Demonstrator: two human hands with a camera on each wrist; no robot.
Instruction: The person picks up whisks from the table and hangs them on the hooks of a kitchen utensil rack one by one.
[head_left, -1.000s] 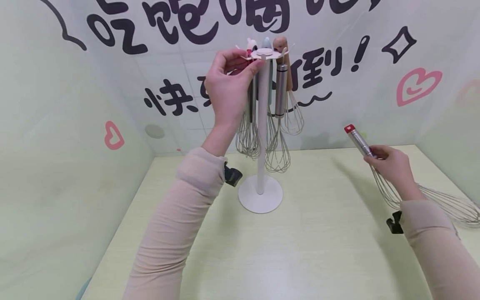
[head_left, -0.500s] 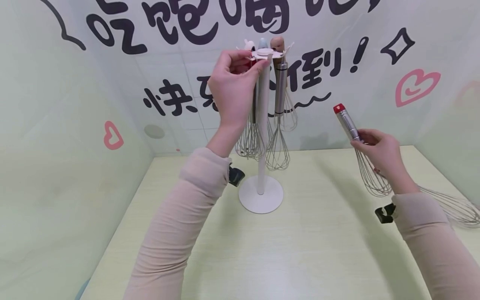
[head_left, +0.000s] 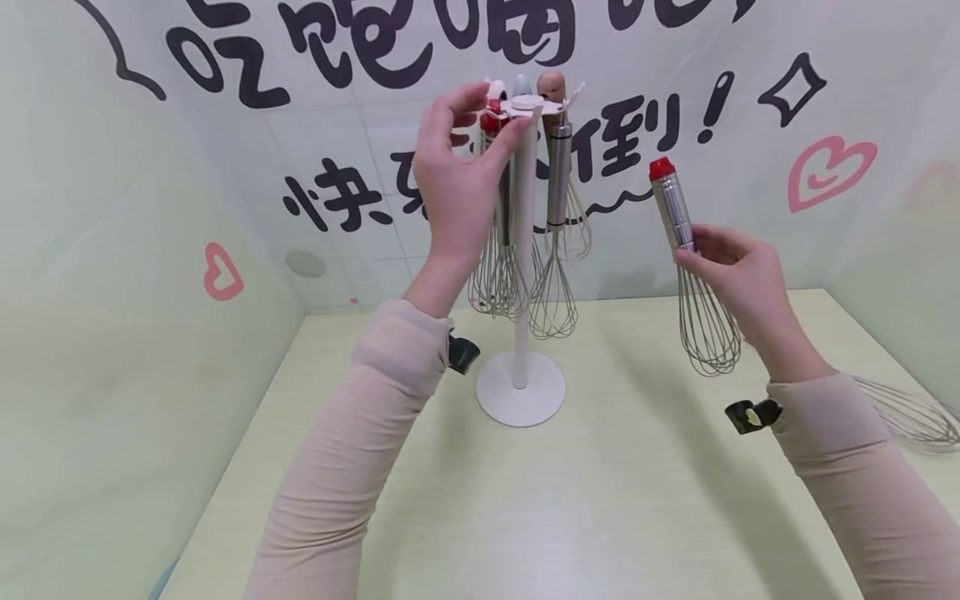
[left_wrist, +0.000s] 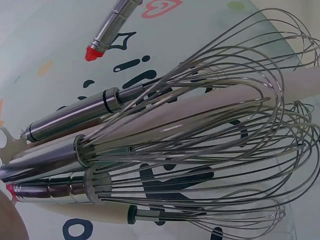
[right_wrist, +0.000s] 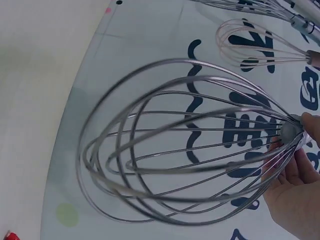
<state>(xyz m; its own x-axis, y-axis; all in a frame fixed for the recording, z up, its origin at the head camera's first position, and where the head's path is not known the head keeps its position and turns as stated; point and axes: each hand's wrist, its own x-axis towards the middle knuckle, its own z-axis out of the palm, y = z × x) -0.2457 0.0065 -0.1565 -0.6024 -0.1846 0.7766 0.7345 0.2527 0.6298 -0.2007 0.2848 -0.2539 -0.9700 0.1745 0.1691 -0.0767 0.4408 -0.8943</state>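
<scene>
My right hand [head_left: 742, 279] holds a steel whisk [head_left: 672, 208] with a red cap by the lower end of its handle, cap up and slightly tilted. Its wire loops [right_wrist: 185, 145] fill the right wrist view. My left hand [head_left: 457, 175] is at the top of a white whisk stand [head_left: 527, 103]. The thumb touches the stand's rim, and the fingertips are apart from it behind another red-capped whisk [head_left: 491, 125]. Several whisks hang there, including a steel-handled whisk [head_left: 558, 179] and a wooden-handled whisk [head_left: 551, 87]. Only a sliver of the left hand shows in the left wrist view.
The stand's round white base [head_left: 521, 408] rests on the pale table [head_left: 600, 500]. Another whisk [head_left: 911, 412] lies at the table's right side, partly behind my right forearm. A printed backdrop [head_left: 360, 108] stands behind the stand.
My right hand has raised the red-capped whisk and moved it left towards the stand, tilting it more upright. The stand's top has turned slightly, and my left fingertips have drawn back from it.
</scene>
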